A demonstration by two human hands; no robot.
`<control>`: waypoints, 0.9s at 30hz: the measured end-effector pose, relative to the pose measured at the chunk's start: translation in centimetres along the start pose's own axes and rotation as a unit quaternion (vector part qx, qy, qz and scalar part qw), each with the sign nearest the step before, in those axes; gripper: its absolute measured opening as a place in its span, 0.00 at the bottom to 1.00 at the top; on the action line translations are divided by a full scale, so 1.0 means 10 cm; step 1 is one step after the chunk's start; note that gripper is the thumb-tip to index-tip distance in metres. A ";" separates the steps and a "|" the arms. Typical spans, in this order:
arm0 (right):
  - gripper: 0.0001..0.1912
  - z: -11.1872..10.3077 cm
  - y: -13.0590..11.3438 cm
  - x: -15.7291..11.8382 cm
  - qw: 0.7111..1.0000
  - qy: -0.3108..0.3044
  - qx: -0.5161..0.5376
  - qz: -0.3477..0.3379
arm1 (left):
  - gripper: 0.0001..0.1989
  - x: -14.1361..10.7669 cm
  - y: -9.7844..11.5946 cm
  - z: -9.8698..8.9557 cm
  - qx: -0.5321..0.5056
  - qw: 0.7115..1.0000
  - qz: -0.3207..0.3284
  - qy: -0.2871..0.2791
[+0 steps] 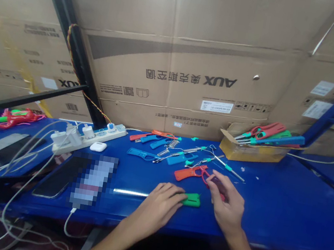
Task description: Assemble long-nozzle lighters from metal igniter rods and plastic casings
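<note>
My left hand point(161, 204) is closed over a green long-necked lighter point(192, 200) lying on the blue table; its metal tube point(130, 192) sticks out to the left. Between the thumb and fingers of my right hand point(230, 204) is a dark red piece point(218, 185), partly covered by the fingers. Just left of that hand lies an orange lighter shell point(187, 173), next to a red loop point(205, 175). Behind my hands are a blue shell half point(139, 153), another blue shell point(176, 159) and several metal tubes with teal parts point(227, 166).
An open carton point(245, 155) of colourful lighters stands at the back right. To the left are a power strip point(104, 135) with plugs and cables, a white earbud case point(98, 146), a lit phone point(95, 181) and a dark phone point(58, 177). Cardboard point(198, 15) lines the back.
</note>
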State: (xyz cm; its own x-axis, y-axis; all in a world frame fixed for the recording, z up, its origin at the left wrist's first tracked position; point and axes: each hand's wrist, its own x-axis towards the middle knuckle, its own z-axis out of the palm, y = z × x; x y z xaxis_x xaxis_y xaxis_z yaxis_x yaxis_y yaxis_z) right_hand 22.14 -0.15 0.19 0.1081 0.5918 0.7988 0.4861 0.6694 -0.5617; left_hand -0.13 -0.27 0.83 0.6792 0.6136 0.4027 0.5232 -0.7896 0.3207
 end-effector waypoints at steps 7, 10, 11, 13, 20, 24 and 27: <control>0.23 -0.01 -0.02 0.01 0.999 -0.040 0.007 -0.032 | 0.12 0.01 0.00 0.00 0.000 1.000 -0.005 -0.006; 0.25 -0.01 -0.02 0.01 0.999 -0.027 -0.002 -0.037 | 0.13 0.01 0.00 0.01 0.001 1.000 -0.005 -0.005; 0.25 -0.01 -0.02 0.01 0.999 -0.021 -0.004 -0.041 | 0.13 0.01 0.00 0.01 0.001 1.000 -0.006 -0.005; 0.23 -0.01 -0.03 0.02 0.999 -0.012 -0.009 -0.049 | 0.14 0.01 0.00 0.00 0.001 1.000 -0.006 -0.008; 0.20 -0.02 -0.03 0.02 0.998 -0.038 0.003 -0.042 | 0.13 0.01 0.00 0.01 0.000 1.000 -0.003 -0.001; 0.18 -0.01 -0.03 0.02 1.000 -0.013 0.017 -0.008 | 0.13 0.00 0.00 0.00 0.006 1.000 -0.003 -0.001; 0.13 -0.02 -0.05 0.05 1.000 0.015 -0.003 -0.026 | 0.13 0.01 0.00 0.00 0.004 1.000 -0.004 -0.006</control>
State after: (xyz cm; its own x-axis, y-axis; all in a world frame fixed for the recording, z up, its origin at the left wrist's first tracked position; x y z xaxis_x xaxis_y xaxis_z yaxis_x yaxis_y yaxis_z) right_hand 22.14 -0.28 0.87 0.1086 0.5422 0.8332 0.4976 0.6959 -0.5178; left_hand -0.09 -0.25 0.88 0.6813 0.6195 0.3900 0.5321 -0.7849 0.3173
